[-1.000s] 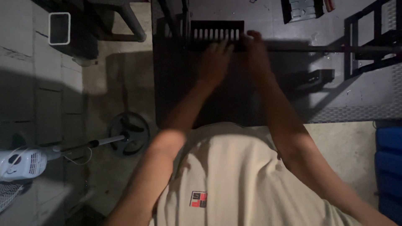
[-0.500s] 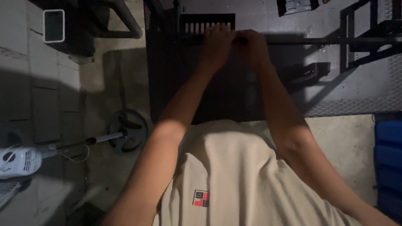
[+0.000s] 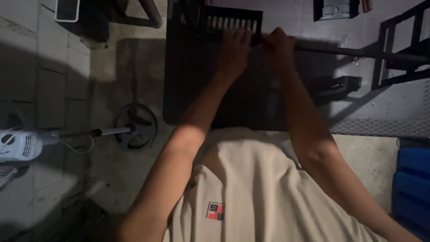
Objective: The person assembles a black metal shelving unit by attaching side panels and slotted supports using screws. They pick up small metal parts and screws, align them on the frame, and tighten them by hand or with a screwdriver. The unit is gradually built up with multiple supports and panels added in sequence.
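I look straight down over my beige shirt [image 3: 251,197] at a dark, dim workspace. Both my arms reach up the frame to a dark flat panel [image 3: 197,89] that fills the upper middle. At its top edge sits a black slotted grille [image 3: 230,20] with a row of pale vertical slots.

My left hand [image 3: 234,47] rests palm down just below the grille, fingers close together and pointing up the frame, their tips touching the grille's lower edge. My right hand [image 3: 278,45] lies just beside it, curled around the near end of a thin dark rod [image 3: 358,53]; the shadow is too deep to tell how tightly it closes. The rod runs from my right hand toward the right edge of the frame, where it meets a black metal frame [image 3: 398,49].

The panel's left edge stands near a strip of bare concrete floor [image 3: 121,67]. Lower left, a round black fan base [image 3: 134,126] with a pole lies on that floor, and a white fan head [image 3: 20,145] touches the left edge. A blue crate [image 3: 414,175] sits at the lower right. Grey matting [image 3: 380,107] spreads to the right of the panel, with open room between the panel and the metal frame.
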